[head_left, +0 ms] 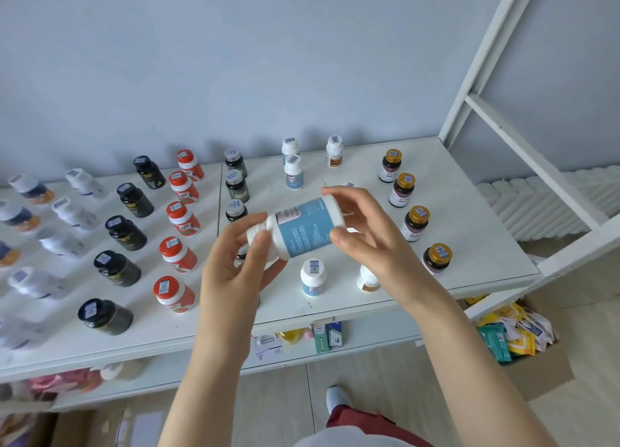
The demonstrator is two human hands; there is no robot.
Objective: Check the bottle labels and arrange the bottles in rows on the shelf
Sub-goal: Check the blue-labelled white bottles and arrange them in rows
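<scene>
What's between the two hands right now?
Head view: a white blue-label bottle, lying sideways, left hand pinching its cap end, right hand gripping its base.

Your left hand [231,262] grips the cap end of the blue-labelled white bottle [302,228]; your right hand [372,235] holds its base. The bottle lies sideways above the white shelf [469,212]. Red-capped bottles [183,218] and gold-capped bottles [416,223] stand in rows.

Person's body, seen from above. The left hand [235,265] and right hand [372,242] are bare, with slim fingers [355,198]. The left forearm [214,362] and right forearm [469,362] are unsleeved. A rounded white shoe [337,398] is the landmark. Below and right of the shoe is a dark red trouser leg [362,426]. Directly below the shoe is a curved white garment edge [332,440].
</scene>
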